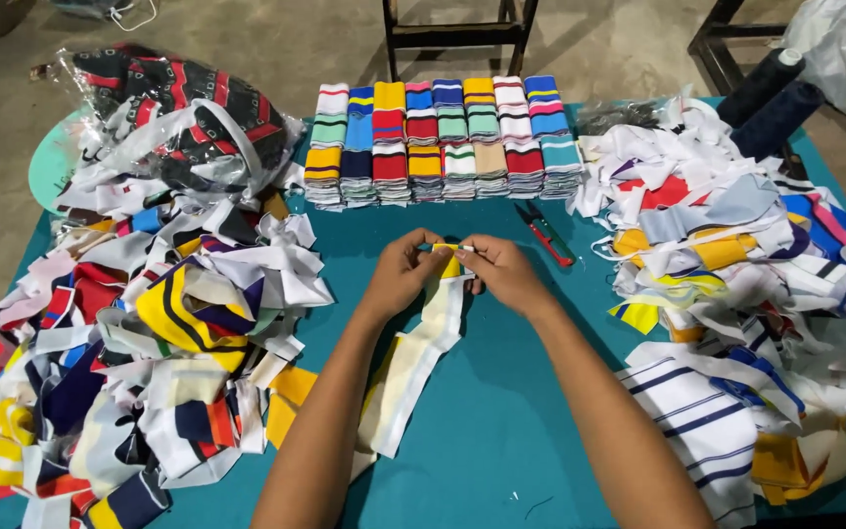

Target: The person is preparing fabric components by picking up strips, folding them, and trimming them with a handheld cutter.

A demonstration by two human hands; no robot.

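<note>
Left hand [405,266] and right hand [501,269] pinch the top end of a cream-and-yellow striped knit strip [421,355] at table centre. Folded stacks [443,142] are sorted; loose heaps [149,323] remain.

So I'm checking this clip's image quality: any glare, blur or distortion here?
Head view: even lighting; glare only on the clear plastic bag; both hands, left hand and right hand, and the cream strip look sharp; mild wide-angle bending near the edges.
</note>
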